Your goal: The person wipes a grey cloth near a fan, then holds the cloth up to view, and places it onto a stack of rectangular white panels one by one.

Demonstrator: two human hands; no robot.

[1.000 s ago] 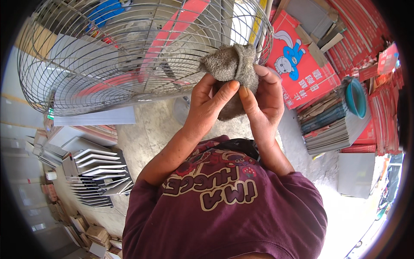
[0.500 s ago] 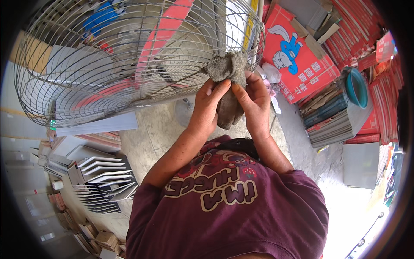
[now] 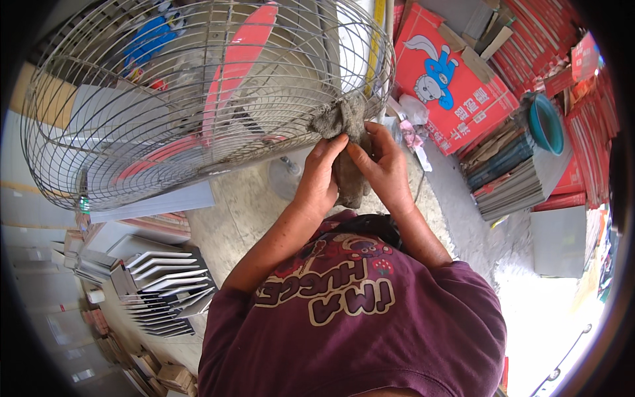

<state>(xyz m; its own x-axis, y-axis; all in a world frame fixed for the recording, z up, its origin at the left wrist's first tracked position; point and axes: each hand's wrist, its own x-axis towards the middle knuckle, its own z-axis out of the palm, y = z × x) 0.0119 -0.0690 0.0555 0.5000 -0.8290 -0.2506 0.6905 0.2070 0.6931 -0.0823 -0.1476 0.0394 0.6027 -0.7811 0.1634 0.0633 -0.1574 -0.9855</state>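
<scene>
A dirty grey-brown rag is pinched between my two hands in front of my chest. My left hand grips its left side, thumb pointing up. On the right side, the thumb and fingers of my right hand press into the cloth. The rag's bunched top overlaps the near right rim of a large wire fan guard; I cannot tell whether it wraps around a wire. Its lower end hangs down between my wrists. Inside the guard are red fan blades.
Thin panels stand in a rack at the left. To the right lie a red carton, a stack of flat boards and a teal basin on top. A metal fan base stands below the guard.
The rag and both hands are slightly lower in view. My right hand's fingers have opened out a little from the cloth. The view has shifted slightly.
</scene>
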